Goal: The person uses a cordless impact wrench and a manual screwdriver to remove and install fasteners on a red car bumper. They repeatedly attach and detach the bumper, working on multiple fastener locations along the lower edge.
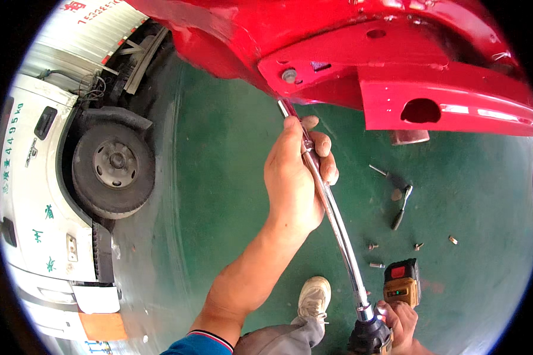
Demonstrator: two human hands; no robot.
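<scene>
Here's my left hand (pixel 295 177), fingers wrapped round the upper part of a long chrome extension bar (pixel 337 228), thumb along it, I'd say to steady and aim so long a shaft. Down at the lower edge, my right hand (pixel 401 324) has the grip of a power tool (pixel 367 340), gripping just under its battery (pixel 403 284), presumably to take the weight; the trigger finger I can't make out. The bar runs from the tool's nose up the middle of my view, its tip right at the lower edge of the red bodywork (pixel 349 53), near a bolt head (pixel 289 76); whether it touches, I can't tell. Below, one shoe (pixel 315 297) is planted on the green floor (pixel 219 148). Over to the right lie a ratchet (pixel 403 207), a slim metal piece (pixel 378 170) and a scatter of small bolts (pixel 373 246), probably set down there for easy reach. They're straight on the floor, no tray or box under them. Out left stands a white truck (pixel 47 189), wheel (pixel 115 168) towards me; its cargo box (pixel 62 50) shows only its outside, so the contents are anyone's guess.
</scene>
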